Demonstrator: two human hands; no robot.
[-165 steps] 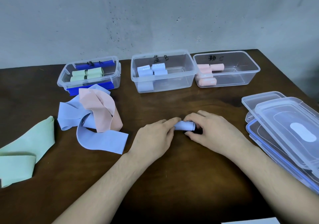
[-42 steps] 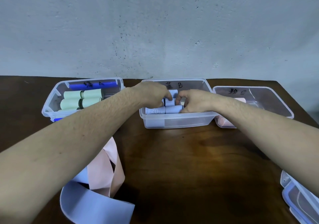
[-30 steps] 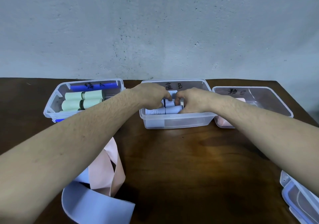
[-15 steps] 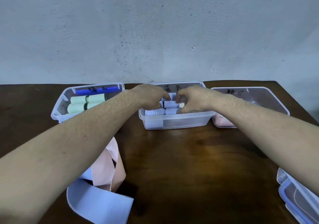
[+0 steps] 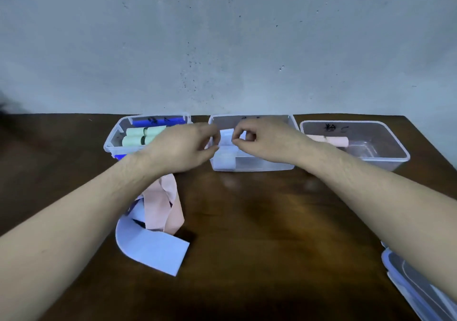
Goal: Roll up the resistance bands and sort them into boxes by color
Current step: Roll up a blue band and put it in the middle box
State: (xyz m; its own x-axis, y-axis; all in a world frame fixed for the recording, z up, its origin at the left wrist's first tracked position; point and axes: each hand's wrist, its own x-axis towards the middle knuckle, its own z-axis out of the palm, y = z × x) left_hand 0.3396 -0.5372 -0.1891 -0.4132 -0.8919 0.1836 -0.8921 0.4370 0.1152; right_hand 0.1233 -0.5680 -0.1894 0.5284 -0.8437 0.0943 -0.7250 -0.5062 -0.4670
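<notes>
A dark wooden tabletop (image 5: pixel 259 234) runs to a grey wall, with three clear plastic boxes in a row at its far edge. Both hands hover over the middle box (image 5: pixel 264 166), which holds pale blue rolled bands (image 5: pixel 226 135) directly beneath the fingers. The left hand (image 5: pixel 183 146) and the right hand (image 5: pixel 264 140) have loosely curled fingers; the view is blurred, and whether they pinch a roll or are empty cannot be told. To finish this step well, each roll should probably lie snug beside its neighbours with its loose end tucked underneath, so it does not spring open once let go. Left of the fingers, the green box (image 5: pixel 111 145) holds mint green rolls (image 5: pixel 138 136) and something dark blue. Right of them, the pink box (image 5: pixel 385 157) holds a pink roll (image 5: pixel 331 140). Nearer than the fingers, partly under the left forearm, an unrolled pink band (image 5: pixel 163 209) lies tangled over an unrolled blue band (image 5: pixel 150 249); the two will likely need separating. Stacked lids (image 5: pixel 418 283) sit at the near right edge.
</notes>
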